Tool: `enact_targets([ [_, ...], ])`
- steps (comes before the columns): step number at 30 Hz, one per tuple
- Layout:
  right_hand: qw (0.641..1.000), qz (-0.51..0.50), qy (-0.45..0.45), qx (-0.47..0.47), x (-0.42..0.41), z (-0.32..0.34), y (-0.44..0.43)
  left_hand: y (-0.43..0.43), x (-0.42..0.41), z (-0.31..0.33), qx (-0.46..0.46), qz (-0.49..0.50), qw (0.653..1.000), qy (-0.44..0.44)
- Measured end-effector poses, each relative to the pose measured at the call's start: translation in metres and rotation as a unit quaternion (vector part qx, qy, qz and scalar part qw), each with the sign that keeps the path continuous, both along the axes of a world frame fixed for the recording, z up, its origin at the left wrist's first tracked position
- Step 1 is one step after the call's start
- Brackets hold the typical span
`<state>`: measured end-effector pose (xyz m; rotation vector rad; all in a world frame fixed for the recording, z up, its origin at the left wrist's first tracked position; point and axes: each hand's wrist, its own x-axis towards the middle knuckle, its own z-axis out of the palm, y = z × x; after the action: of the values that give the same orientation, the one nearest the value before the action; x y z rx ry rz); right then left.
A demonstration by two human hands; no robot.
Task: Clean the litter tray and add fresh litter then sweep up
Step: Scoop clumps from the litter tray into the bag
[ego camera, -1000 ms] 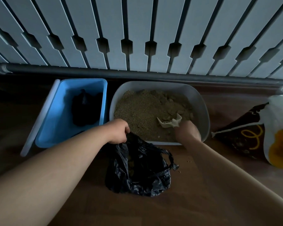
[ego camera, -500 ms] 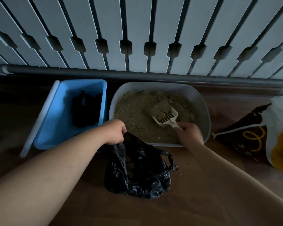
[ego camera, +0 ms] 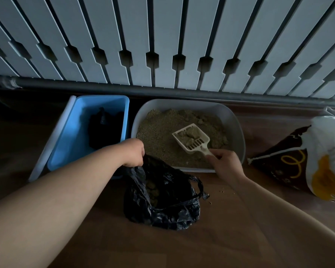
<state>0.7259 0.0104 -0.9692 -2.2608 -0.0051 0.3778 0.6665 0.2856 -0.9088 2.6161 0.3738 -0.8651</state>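
Since a second ago the scoop (ego camera: 191, 139) has turned from lying on its edge in the litter (ego camera: 159, 140) to sitting face up with clumps in its bowl, and the right hand (ego camera: 224, 165) has drawn back toward the tray's near rim.

At the left of the frame a blue bin (ego camera: 70, 144) stands on the wooden floor (ego camera: 182, 248) with a dark bundle (ego camera: 104, 128) inside it. Just right of the bin, the left hand (ego camera: 132, 153) has its fingers curled round the upper edge of the black bag (ego camera: 162, 198), which sits on the floor in front of the tray with its mouth open and clumps visible inside.

The litter tray (ego camera: 238, 136) lies in the middle of the frame, just beside the bin and below a grey rail (ego camera: 162, 91) and pale slats (ego camera: 162, 45). The scoop is above the litter, right of the tray's centre. The right hand's fingers are clamped on its handle at the near rim.

A few loose granules (ego camera: 220, 191) lie on the floor right of the bag. At the far right lies a brown and white litter sack (ego camera: 298, 165), apart from the tray.
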Motion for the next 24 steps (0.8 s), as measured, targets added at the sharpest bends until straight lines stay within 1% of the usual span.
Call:
enact_targets([
  [4,1.0,-0.004,0.001,0.013,-0.0042,-0.0002,0.001,-0.0016,-0.001,0.0034,0.015,-0.018,1.0,0.001],
  [11,1.0,-0.001,-0.005,0.007,-0.0036,-0.0012,0.002,-0.0044,-0.0007,0.0061,0.063,-0.054,0.997,0.008],
  [16,1.0,0.015,-0.015,0.003,-0.0055,-0.0012,0.0022,-0.0008,-0.0018,0.0022,0.084,-0.055,0.995,0.008],
  [19,1.0,0.021,-0.015,0.001,-0.0075,-0.0015,0.0035,0.0022,-0.0014,-0.0004,0.087,-0.039,0.995,-0.005],
  [24,0.999,0.028,-0.01,0.015,-0.0087,-0.0006,0.0086,0.0021,0.0001,-0.0024,0.084,-0.035,0.996,-0.001],
])
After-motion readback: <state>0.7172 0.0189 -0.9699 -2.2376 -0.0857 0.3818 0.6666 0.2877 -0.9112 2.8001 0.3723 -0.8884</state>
